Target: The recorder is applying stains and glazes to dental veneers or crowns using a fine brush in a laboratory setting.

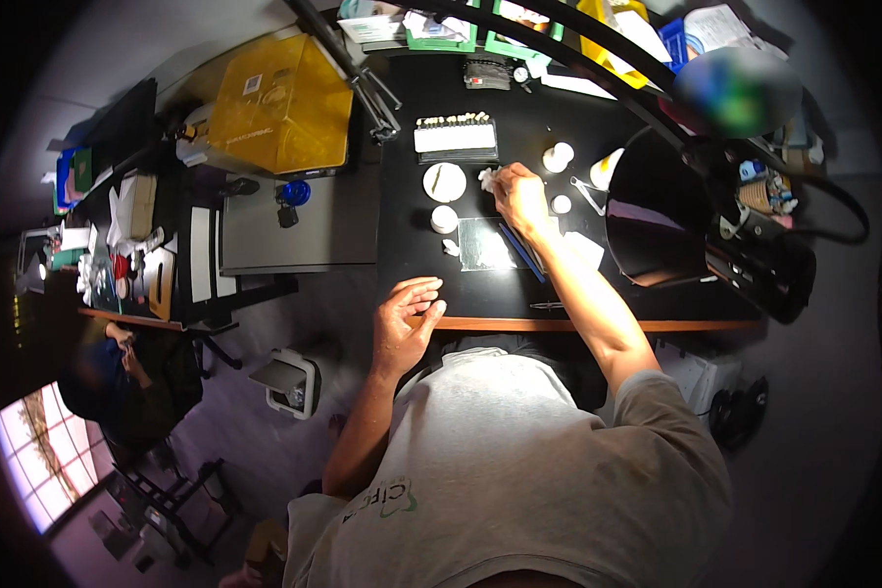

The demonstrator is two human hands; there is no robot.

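My right hand (521, 201) reaches over the black table with its fingers pinched on a small crumpled white piece, like tissue (487, 179). Just left of it lies a round white dish (445, 181), with a small white jar (444, 219) nearer to me. Below the hand are a shiny glass-like plate (475, 245) and thin dark-blue sticks (522, 253). A little white lid (561, 204) and a white bottle (558, 157) stand to its right. My left hand (409, 321) hovers by the table's front edge, fingers bent, thumb apart, holding nothing.
Behind the dish sits a rack of small tooth-coloured tabs (455, 137). A black lamp head (661, 211) hangs at the right. Thin dark tweezers (547, 306) lie near the wooden edge (598, 324). A yellow box (282, 106) stands left; another person (132, 382) sits far left.
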